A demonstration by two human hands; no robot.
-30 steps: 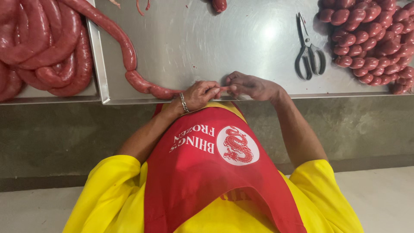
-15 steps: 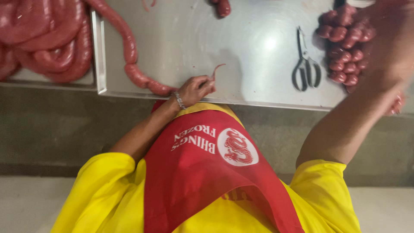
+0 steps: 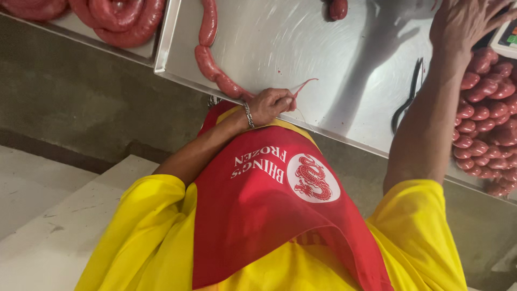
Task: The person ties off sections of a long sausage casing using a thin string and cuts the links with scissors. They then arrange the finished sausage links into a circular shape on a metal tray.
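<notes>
Clearly left hand (image 3: 272, 104) fingers pinch sausage rope (image 3: 215, 73) end, keeping loose casing closed; right hand (image 3: 466, 21) spread open above small sausages (image 3: 484, 116).

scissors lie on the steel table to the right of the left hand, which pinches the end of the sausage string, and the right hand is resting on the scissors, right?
Not quite. In the head view the right hand is lifted past the scissors, up by the sausage pile, not resting on them. The rest stands: the scissors lie on the table, and the left hand pinches the end of the sausage string.
</notes>
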